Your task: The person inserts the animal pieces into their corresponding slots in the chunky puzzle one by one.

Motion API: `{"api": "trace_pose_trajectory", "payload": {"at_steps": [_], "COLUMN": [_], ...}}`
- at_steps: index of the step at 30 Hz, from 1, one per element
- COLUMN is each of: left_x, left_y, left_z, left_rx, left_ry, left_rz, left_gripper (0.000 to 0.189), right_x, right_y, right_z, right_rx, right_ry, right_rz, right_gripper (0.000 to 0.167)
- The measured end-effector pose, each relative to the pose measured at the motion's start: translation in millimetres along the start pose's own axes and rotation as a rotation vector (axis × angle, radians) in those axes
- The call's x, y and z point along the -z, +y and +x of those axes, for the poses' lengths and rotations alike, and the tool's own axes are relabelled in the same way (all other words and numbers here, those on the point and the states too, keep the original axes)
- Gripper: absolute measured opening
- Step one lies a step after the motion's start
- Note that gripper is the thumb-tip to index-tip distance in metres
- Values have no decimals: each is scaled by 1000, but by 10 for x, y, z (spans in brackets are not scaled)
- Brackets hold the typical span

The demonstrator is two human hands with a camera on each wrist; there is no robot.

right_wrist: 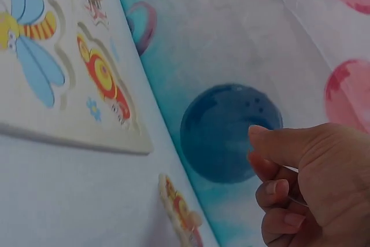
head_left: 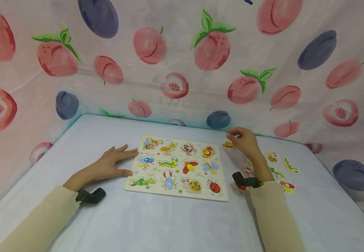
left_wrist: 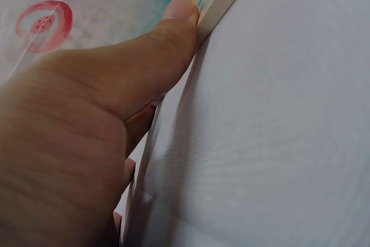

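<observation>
A wooden insect puzzle board [head_left: 155, 168] lies flat on the table. My left hand [head_left: 109, 164] lies at its left side with fingers spread and fairly straight. In the left wrist view, the thumb [left_wrist: 167, 33] touches the board's edge [left_wrist: 222, 4]. My right hand [head_left: 243, 141] hovers beyond the board's far right corner. Its fingers are curled, thumb tip close to the index fingertip, with nothing between them. Just below that hand lies a loose red-and-yellow butterfly piece [head_left: 229, 145], whose small knob [right_wrist: 195, 219] shows in the right wrist view.
Right of the board are several more loose pieces, including a caterpillar [head_left: 291, 165], a snail [head_left: 271, 156], a grasshopper [head_left: 277, 172] and a red-winged insect [head_left: 286, 186]. My right forearm partly covers a ladybug piece [head_left: 241, 188]. A fruit-printed cloth [head_left: 182, 45] rises behind the table.
</observation>
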State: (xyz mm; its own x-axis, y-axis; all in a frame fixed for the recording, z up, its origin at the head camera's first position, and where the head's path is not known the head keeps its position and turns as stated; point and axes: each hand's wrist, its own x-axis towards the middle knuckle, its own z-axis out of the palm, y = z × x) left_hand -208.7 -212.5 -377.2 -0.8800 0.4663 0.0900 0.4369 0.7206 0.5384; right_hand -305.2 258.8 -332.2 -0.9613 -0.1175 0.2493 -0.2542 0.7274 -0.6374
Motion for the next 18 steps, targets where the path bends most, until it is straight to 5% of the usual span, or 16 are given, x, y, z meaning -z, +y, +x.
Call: {"api": "trace_pose_trajectory", "payload": {"at_steps": [18], "left_x": [-4], "left_y": [-13], "left_z": [6], "left_rx": [7], "left_ry": [0], "left_rz": [7], "left_gripper": [77], "right_x": [-125], "right_y": [365], "right_z": [-41], "right_rx": [-121], "right_ry": [30], "right_rz": [-17], "right_gripper": [26]}}
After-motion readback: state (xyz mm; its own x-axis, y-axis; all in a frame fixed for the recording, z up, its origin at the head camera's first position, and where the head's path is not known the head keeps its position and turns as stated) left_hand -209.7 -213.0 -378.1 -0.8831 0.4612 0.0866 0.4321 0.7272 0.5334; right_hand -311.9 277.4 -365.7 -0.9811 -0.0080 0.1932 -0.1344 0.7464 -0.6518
